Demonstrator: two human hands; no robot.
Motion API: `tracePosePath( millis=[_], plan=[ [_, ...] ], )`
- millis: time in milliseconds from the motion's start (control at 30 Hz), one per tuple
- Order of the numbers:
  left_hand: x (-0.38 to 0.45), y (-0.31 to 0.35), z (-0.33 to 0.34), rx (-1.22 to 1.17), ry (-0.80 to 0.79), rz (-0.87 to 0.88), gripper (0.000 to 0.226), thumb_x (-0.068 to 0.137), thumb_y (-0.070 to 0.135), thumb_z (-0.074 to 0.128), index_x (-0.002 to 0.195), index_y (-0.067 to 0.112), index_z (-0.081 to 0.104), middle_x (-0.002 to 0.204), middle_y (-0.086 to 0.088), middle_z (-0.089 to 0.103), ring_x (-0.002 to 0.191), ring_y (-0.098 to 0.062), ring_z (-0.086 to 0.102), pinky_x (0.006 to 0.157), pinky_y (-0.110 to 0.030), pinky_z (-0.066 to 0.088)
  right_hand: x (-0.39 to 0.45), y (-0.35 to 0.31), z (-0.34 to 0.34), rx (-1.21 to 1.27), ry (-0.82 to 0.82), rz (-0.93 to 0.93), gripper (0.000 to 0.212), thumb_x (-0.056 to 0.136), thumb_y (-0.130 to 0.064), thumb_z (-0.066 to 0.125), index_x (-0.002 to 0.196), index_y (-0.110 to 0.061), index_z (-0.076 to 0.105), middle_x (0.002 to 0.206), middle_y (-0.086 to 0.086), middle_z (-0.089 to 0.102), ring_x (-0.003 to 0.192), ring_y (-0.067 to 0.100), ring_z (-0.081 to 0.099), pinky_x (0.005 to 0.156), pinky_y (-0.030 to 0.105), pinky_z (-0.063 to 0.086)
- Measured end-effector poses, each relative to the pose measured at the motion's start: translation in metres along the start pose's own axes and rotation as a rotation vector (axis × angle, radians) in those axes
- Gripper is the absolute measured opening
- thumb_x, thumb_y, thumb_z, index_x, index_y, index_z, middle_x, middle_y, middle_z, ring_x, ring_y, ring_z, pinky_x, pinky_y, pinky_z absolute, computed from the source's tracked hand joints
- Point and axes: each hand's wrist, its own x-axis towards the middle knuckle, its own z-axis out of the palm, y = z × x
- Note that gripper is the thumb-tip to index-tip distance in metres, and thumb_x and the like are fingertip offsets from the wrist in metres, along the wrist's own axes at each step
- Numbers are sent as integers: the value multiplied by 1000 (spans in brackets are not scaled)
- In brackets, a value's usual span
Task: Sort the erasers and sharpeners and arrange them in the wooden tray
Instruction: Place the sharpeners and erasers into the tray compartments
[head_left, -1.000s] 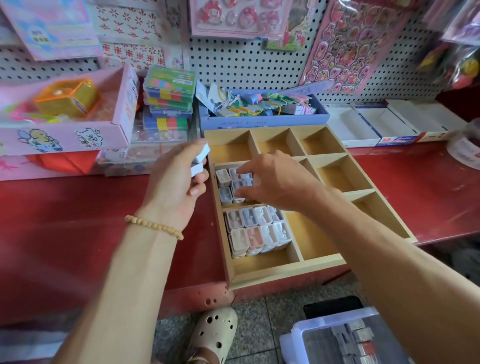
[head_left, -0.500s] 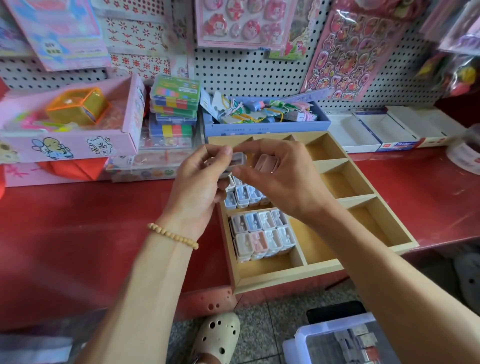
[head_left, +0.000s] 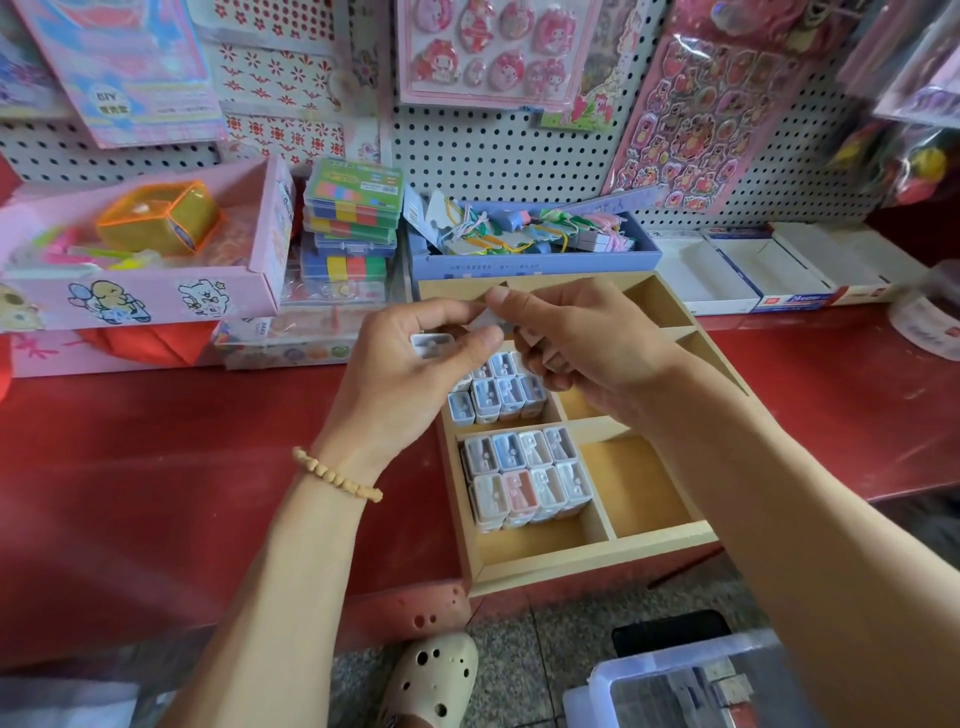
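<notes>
Both hands have lifted off the wooden tray (head_left: 597, 558): my left hand (head_left: 415, 374) grips a sharpener (head_left: 432, 345), my right hand (head_left: 582, 343) pinches another, ready for placing.

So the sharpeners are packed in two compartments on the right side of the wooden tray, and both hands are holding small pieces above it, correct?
Not quite. The head view shows the sharpeners packed in two compartments along the left side of the wooden tray, not the right; the right-side compartments in view hold none. The rest stands: the left hand and right hand both hold small pieces above the tray.
</notes>
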Motion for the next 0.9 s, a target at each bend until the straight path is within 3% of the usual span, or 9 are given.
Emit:
tracePosePath(
  millis=[67, 100, 133, 233, 333, 467, 633, 800, 900],
  plan=[
    [-1, 0, 2, 44, 17, -1, 22, 89, 14, 69, 109, 6, 72, 92, 8, 59, 46, 9, 47, 50, -1, 32, 1, 0, 4, -5, 16, 19, 48, 91, -37, 69, 85, 10, 64, 55, 0, 44, 51, 16, 37, 42, 23, 28],
    [0, 1, 3, 24, 42, -27, 20, 89, 15, 69, 108, 7, 73, 89, 28, 39, 45, 8, 46, 49, -2, 32, 1, -1, 6, 4, 41, 12, 44, 91, -37, 70, 80, 5, 64, 54, 0, 44, 51, 16, 37, 42, 24, 29],
    [1, -1, 3, -37, 76, -78, 15, 90, 16, 68, 102, 10, 75, 55, 21, 51, 45, 4, 43, 46, -5, 31, 2, -2, 8, 10, 82, -18, 40, 91, -35, 71, 73, -1, 63, 53, -1, 45, 50, 15, 37, 43, 24, 30],
    [5, 1, 0, -408, 200, -324, 22, 90, 15, 67, 70, 19, 73, 61, 5, 51, 44, -6, 32, 37, -14, 23, 0, -3, 8, -215, 292, -225, 16, 88, -28, 75, 85, -13, 71, 53, -12, 53, 47, 2, 45, 52, 19, 38],
    [8, 1, -4, -644, 272, -475, 29, 87, 15, 69, 58, 19, 69, 60, 4, 49, 41, -5, 30, 34, -16, 16, -8, -2, 14, -621, 334, -358, 27, 85, -31, 77, 109, -22, 69, 58, -14, 59, 58, 0, 54, 61, 20, 42],
    [9, 1, -1, -671, 259, -515, 22, 84, 20, 70, 62, 19, 73, 60, 5, 49, 42, -5, 32, 34, -16, 17, -9, 8, 29, -846, 310, -495, 49, 84, -40, 76, 125, -18, 60, 75, -10, 57, 80, 26, 65, 72, 42, 52],
    [10, -1, 1, -588, 195, -501, 6, 85, 20, 70, 85, 14, 72, 67, 4, 47, 45, -5, 34, 35, -16, 18, -2, 13, 34, -842, 394, -633, 40, 83, -43, 74, 107, -12, 64, 80, -2, 66, 73, 31, 65, 64, 44, 53],
    [13, -1, -12, -586, 130, -512, 25, 81, 32, 66, 93, 10, 65, 65, 4, 46, 47, -6, 35, 35, -16, 20, 3, 14, 25, -794, 392, -483, 33, 83, -33, 75, 112, -18, 69, 77, -4, 68, 73, 23, 64, 70, 38, 53],
    [13, -1, -25, -659, 208, -517, 15, 86, 12, 42, 95, 9, 54, 69, -3, 45, 52, -12, 35, 42, -20, 21, 6, 24, 11, -830, 171, -303, 30, 85, -33, 75, 113, -21, 72, 57, -14, 52, 58, 7, 49, 62, 30, 45]
  ],
)
